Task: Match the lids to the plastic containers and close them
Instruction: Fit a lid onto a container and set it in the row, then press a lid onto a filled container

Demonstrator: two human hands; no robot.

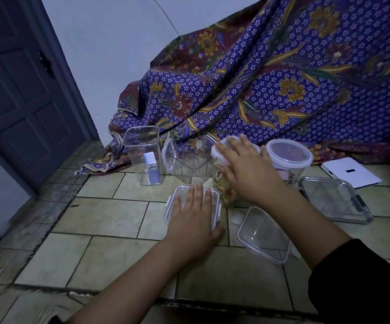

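Observation:
My left hand lies flat, fingers spread, on a small square clip lid that rests on the tiled floor. My right hand presses on the white-rimmed lid of a tall clear jar holding colourful snacks. To the right stands a round clear container with its lid on. A tall square open container with a small white box inside stands at the left, an open clear container beside it. A square lid lies near my right forearm. A larger clip lid lies at the right.
A purple patterned cloth drapes over something behind the containers. A white flat box lies at the far right on the floor. A dark door stands at the left beside a white wall.

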